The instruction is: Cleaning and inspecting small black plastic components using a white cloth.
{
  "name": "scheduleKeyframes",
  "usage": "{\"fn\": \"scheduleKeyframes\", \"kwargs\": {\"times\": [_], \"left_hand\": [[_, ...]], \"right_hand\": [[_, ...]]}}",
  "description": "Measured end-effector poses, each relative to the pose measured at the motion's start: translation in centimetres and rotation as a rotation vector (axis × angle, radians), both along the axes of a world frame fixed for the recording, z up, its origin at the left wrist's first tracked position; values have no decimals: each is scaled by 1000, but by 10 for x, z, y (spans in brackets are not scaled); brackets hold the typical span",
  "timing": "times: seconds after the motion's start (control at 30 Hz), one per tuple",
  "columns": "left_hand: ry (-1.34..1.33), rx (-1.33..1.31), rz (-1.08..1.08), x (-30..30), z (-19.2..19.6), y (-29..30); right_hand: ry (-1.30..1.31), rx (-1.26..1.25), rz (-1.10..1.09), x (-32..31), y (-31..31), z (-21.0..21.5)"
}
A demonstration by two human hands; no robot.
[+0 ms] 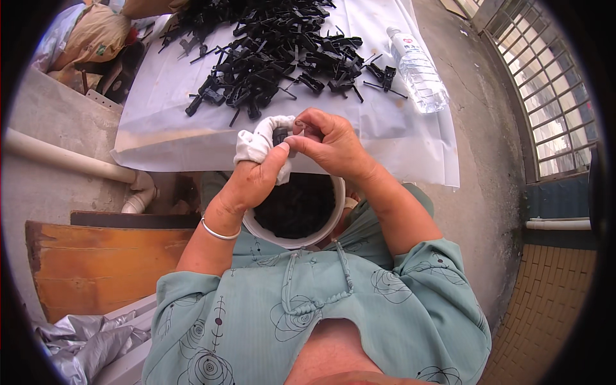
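My left hand point(255, 174) is closed around a small black plastic part point(280, 136), of which only a bit shows beside the thumb. White cloth point(255, 145), perhaps a glove, covers the fingers of that hand while its thumb is bare. Right up against the part, my right hand point(333, 142) has its thumb and curled forefinger pinched together; what is between them is too small to tell. Below both hands stands a white bucket point(338, 208) with dark contents, between my knees. A heap of black plastic parts point(276, 51) lies on the table beyond.
Whitish plastic sheeting point(160, 122) covers the table and hangs over its near edge. A clear water bottle point(417, 70) lies at the heap's right. Pipes point(70, 156) and a brown wooden board point(109, 263) are at left; a barred window point(545, 77) is at right.
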State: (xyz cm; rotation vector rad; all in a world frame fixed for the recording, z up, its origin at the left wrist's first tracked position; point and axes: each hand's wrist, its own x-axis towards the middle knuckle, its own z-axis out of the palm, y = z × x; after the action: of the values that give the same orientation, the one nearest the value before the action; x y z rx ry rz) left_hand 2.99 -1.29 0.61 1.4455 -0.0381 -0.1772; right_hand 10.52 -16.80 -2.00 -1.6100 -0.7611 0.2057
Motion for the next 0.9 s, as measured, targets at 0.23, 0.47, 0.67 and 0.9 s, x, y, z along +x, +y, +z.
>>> {"fn": "scheduleKeyframes", "kwargs": {"times": [0.23,0.47,0.67,0.9], "left_hand": [[-349,420,191,9,-14,-6],[-330,608,199,1,-3,-18],[-768,1206,60,1,-11,4],[-406,660,316,11,-34,-4]], "right_hand": [[-163,-14,33,-3,5,-6],[28,-30,102,-3,4,-8],[-622,-565,-697,43,-37,-8],[-441,-449,-509,17,-17,-10]]}}
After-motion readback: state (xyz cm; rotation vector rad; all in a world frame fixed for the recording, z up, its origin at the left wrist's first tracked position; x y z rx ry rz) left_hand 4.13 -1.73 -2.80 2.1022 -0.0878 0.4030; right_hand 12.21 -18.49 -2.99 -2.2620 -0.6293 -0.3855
